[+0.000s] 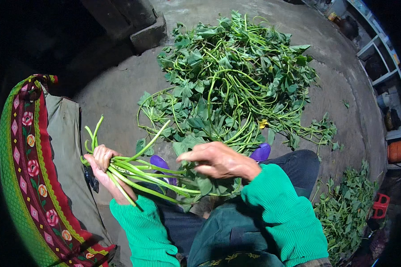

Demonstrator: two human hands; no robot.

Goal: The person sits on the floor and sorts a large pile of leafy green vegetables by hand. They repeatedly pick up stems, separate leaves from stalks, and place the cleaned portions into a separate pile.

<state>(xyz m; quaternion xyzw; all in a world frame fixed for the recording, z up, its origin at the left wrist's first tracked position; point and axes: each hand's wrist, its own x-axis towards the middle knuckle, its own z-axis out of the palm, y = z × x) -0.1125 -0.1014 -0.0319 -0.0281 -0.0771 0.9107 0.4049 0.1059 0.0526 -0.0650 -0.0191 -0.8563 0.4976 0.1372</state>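
Note:
My left hand is closed around a bunch of long green leafy stems. Their cut ends stick out past the fist, and the stalks fan rightwards over my lap to drooping leaves. Above those leaves is my right hand, index finger stretched to the left and thumb below it, with a gap between them. No stem shows in its grasp, though its palm side is hidden. Just beyond my feet lies a large heap of leafy green vines, spread loosely over the concrete floor.
A flower-patterned cloth drapes over a grey covered surface at left. Top left stands a concrete block. More leafy greens lie at lower right near a red plastic object. Along the right edge runs a pale-framed shelf.

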